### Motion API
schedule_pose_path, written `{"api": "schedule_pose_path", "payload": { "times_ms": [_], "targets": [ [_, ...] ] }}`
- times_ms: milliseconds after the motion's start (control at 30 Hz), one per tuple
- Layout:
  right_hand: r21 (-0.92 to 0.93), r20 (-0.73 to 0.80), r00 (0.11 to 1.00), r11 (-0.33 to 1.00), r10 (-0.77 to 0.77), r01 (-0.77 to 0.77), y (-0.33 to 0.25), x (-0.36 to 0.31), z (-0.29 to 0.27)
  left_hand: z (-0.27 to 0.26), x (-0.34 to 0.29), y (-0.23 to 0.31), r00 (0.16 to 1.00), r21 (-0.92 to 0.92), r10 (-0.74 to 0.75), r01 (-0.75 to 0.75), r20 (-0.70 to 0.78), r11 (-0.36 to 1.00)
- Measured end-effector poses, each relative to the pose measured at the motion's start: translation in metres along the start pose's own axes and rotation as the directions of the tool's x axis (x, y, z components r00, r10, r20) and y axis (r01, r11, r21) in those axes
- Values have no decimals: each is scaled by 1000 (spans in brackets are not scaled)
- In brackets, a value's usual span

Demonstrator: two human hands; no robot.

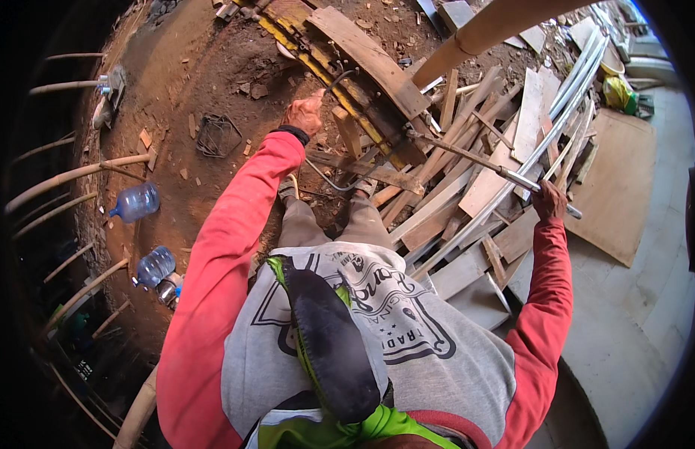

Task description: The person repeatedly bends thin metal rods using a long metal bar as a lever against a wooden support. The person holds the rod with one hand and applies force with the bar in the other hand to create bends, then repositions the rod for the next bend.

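Observation:
My left hand [305, 114] is closed around a thin bent steel rod [341, 77], whose upper end curves over a yellow, rusty steel beam [317, 63]. A thin grey curved length [328, 182] shows below, by my feet; whether it belongs to the same rod I cannot tell. Out to the right, my right hand [549, 202] is wrapped round the outer part of a long metal bar [504, 170]. That bar slants up leftward to the near end of the beam. A wooden plank [370, 56] lies along the beam's right side, and a wood block [347, 131] stands under its left edge.
Loose boards and offcuts [467, 179] are heaped at the right, beside long pale pipes [568, 97]. A bamboo pole [467, 41] crosses the upper right. Two water bottles [135, 202] and a square bent-wire frame [218, 135] lie on the dirt at left.

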State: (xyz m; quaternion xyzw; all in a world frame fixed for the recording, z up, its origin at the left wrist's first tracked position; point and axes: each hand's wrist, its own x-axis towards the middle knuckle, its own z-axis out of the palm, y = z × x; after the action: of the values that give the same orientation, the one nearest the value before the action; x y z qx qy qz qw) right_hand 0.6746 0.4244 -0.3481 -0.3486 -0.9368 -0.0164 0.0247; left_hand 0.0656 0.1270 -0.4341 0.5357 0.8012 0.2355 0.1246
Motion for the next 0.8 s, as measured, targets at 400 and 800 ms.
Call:
{"api": "schedule_pose_path", "payload": {
  "times_ms": [400, 800],
  "targets": [
    [58, -159, 930, 944, 331, -326, -105, -112, 52, -1, 2, 3, 991, -16, 71, -73, -113, 997],
    [-221, 223, 782, 812, 582, -541, -153, -143, 20, -3, 2, 14, 991, 31, -75, 79, -107, 996]
  ]
}}
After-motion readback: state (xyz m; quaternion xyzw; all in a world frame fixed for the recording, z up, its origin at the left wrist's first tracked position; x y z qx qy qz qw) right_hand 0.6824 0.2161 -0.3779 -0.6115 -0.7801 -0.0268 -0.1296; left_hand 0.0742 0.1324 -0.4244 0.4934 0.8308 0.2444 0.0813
